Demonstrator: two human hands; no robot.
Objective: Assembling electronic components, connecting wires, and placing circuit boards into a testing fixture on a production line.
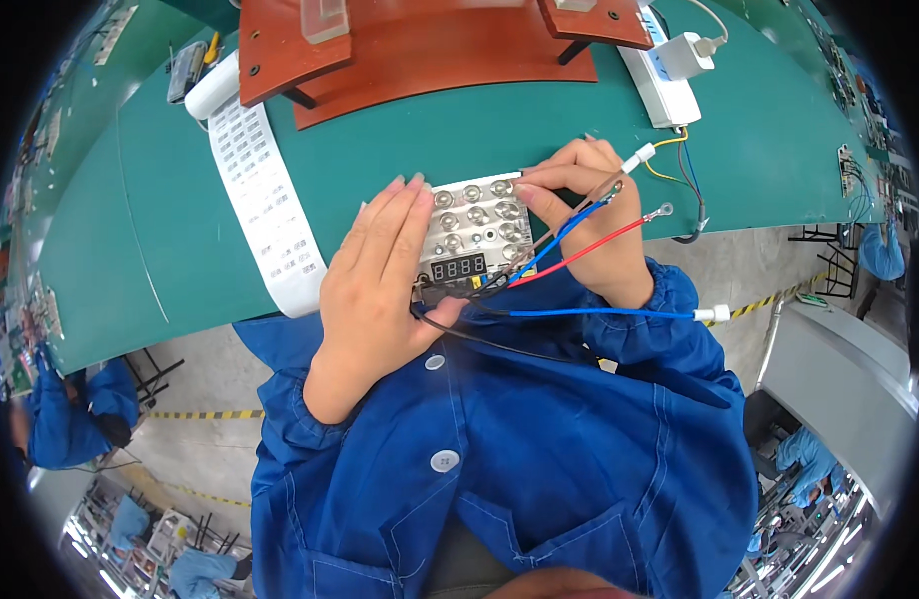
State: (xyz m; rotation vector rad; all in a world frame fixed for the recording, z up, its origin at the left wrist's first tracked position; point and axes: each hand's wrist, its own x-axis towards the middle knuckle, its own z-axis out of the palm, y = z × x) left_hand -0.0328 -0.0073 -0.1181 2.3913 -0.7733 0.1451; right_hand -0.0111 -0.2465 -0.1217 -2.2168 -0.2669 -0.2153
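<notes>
1. Two bare hands were at one white circuit board [463,228], which sat between them at the near side of the tabletop [380,140], its dark display [459,269] toward the person.
2. The left hand [378,260] was spread rather than clenched: its fingers lay straight and close together along the board's left edge, the thumb set apart by the lower edge among the wires. It seemed a steadying touch, best kept to the rim.
3. The right hand [591,215] had thumb and forefinger brought nearly together at the far right corner; whether they gripped the rim or some small piece could not be told.
4. Good handling there seemed to call for light fingertip pressure beside the round metal springs [476,215], since a sideways push might have bent them.
5. Loose leads deserved watching. The red lead [604,243] crossed over the right hand, while a blue lead [609,313] ran across the sleeve to a white connector [712,313]. A careless wrist could have tugged them, so slack was worth leaving.
6. The label strip [270,215] lay left of the board; keeping the left elbow off it looked sensible.
</notes>
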